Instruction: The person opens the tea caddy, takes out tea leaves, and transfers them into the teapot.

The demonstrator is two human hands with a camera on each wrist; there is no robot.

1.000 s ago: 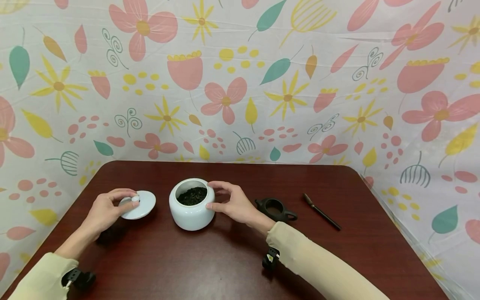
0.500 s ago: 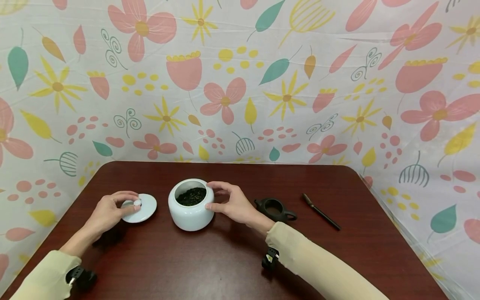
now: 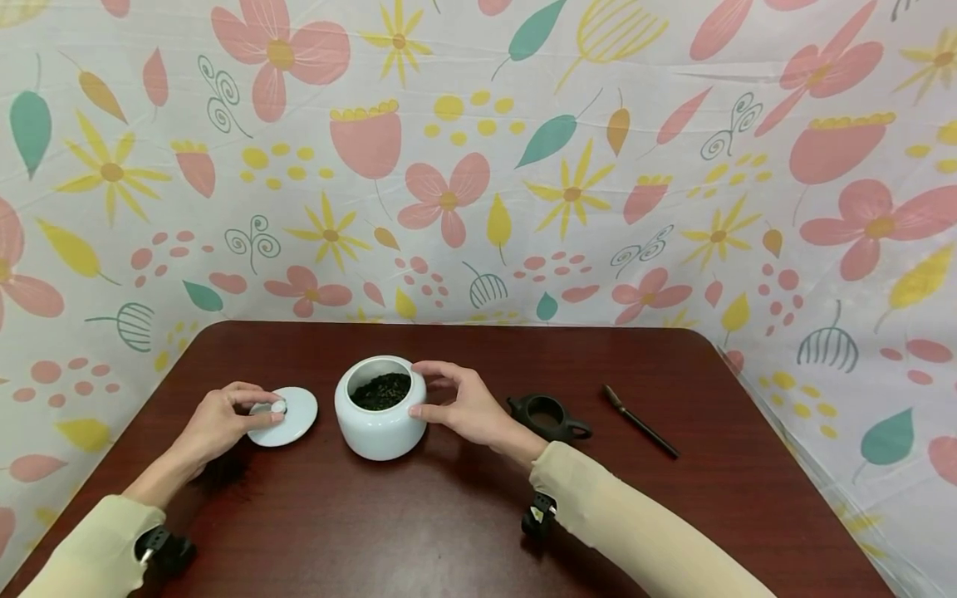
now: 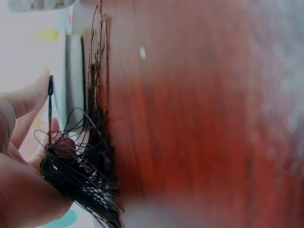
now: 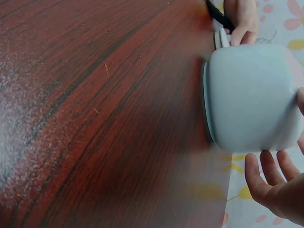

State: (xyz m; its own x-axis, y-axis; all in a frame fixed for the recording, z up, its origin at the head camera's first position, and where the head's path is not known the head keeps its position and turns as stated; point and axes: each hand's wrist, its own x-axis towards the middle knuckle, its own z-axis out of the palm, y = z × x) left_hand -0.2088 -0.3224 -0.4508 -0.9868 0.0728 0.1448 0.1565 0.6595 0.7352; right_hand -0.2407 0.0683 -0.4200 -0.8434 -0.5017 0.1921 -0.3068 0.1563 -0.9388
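Note:
My left hand [image 3: 213, 423] pinches the small knob of a round white lid [image 3: 302, 411], which lies flat at the left of the table. Just right of it stands a white ceramic jar [image 3: 381, 438], its mouth uncovered and dark tea leaves [image 3: 383, 392] inside. My right hand [image 3: 471, 407] grips the jar's right side, thumb at the front and forefinger near the rim. From the right wrist view, the jar [image 5: 256, 95] stands upright with other fingers [image 5: 270, 168] beside its wall. A black stringy bundle [image 4: 78, 175] shows close by the left hand in the left wrist view.
Behind the right forearm sits a small dark teapot [image 3: 549, 430] without a lid, spout to the left and handle to the right. Farther right lies a thin dark brush [image 3: 646, 428]. A flowered cloth [image 3: 478, 166] hangs at the table's back edge.
My left hand has shifted slightly right with the lid, which was tilted and now lies flatter and closer to the jar. The right hand and jar stay put.

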